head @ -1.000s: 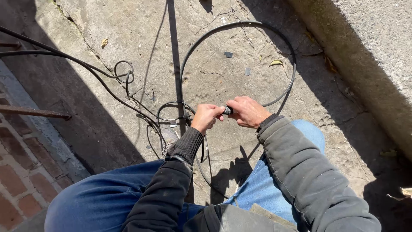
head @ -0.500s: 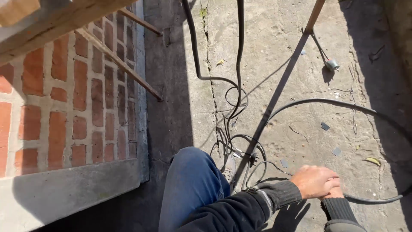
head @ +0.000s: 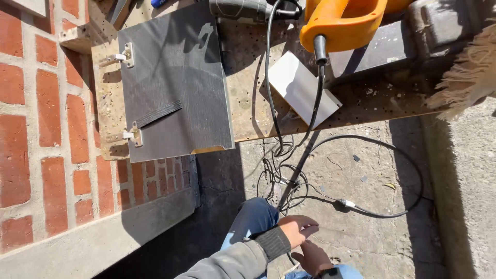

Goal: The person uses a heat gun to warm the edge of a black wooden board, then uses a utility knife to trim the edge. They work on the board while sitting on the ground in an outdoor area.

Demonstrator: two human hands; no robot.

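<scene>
Both hands, left (head: 298, 229) and right (head: 314, 257), hover empty with fingers loosely spread; the black cable (head: 380, 213) lies just beyond their fingertips on concrete (head: 361, 243).

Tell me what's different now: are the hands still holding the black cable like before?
No. Both hands have let go of the black cable, which now lies looped on the concrete ground. The left hand and right hand are empty and drawn back near the knee. The view swung up, so a workbench with an orange tool and grey panel now shows. The tangled cables stayed on the ground.
</scene>
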